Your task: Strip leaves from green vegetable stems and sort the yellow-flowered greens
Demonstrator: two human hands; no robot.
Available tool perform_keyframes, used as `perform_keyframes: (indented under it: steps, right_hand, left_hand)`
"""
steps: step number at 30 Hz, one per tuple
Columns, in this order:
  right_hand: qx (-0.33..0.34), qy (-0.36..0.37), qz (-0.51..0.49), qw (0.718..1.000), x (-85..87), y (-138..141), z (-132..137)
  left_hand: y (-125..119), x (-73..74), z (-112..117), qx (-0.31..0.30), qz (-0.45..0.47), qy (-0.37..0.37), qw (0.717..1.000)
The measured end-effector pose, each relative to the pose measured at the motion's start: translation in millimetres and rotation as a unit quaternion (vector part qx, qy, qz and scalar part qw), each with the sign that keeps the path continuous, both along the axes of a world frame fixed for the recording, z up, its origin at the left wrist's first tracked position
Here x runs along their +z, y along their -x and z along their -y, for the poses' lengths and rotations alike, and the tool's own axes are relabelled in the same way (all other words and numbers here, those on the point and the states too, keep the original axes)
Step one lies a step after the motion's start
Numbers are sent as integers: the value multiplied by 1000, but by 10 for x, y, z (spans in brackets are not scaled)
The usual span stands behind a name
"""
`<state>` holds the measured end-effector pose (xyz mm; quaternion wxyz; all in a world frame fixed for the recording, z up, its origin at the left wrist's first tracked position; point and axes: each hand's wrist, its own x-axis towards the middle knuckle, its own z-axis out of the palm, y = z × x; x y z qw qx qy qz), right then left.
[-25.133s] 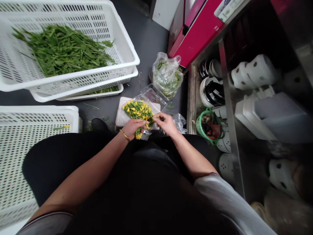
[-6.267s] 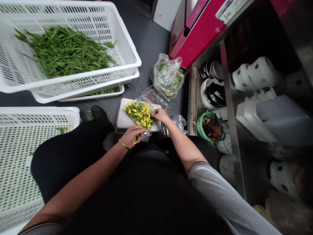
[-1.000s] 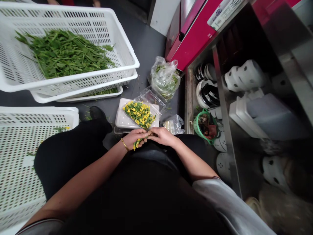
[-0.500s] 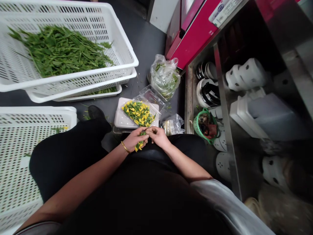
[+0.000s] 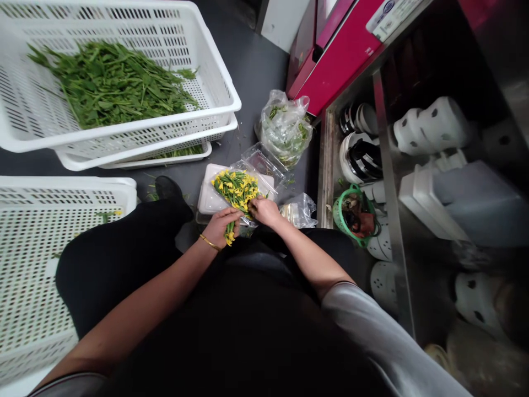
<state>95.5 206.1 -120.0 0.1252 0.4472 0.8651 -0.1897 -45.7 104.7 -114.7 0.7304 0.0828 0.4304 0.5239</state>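
Note:
My left hand point(image 5: 222, 223), with a gold bangle on the wrist, is closed around a small bunch of yellow flowers with green stems point(image 5: 229, 236). My right hand point(image 5: 264, 211) is closed in a pinch at the near edge of a pile of the same yellow flowers point(image 5: 236, 187). That pile lies in a clear plastic tray point(image 5: 264, 164) on top of a white lidded box point(image 5: 207, 197) on the floor. What the right fingers pinch is too small to make out.
A white perforated crate of green leafy stems point(image 5: 107, 82) sits stacked on others at top left. Another white crate point(image 5: 45, 242) stands at left. A plastic bag of trimmings point(image 5: 285, 127) lies beyond the box. Steel shelves point(image 5: 388, 182) with white shoes and a green basket point(image 5: 353, 212) are at right.
My right hand has moved forward from beside my left hand to the edge of the flower pile. My left hand still holds its bunch and has shifted slightly forward.

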Motion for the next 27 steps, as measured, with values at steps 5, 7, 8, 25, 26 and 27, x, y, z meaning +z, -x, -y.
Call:
perform_keyframes:
  steps: [5,7,8,25,26,27]
  right_hand:
    - [-171,157,-248,941,180,-241,2]
    - [-226,286,-315,876,285,-304,101]
    - [-242,335,-334,847,323,-312,169]
    - [3,-2,-34,999,516,-71,171]
    - [-5,-25,-18,1000,451,42,117]
    - [-1,-33,3,999,381,154,76]
  left_hand:
    - [-23,-1,-8,-29,-139,-35,989]
    - [-44,3,1,-74,-196,-64,976]
    - [-56,6,10,-102,-219,-77,967]
    - [63,119,115,-128,162,-130,970]
    - [49,116,122,-142,153,-133,969]
    - [33,110,126,-146,138,-131,971]
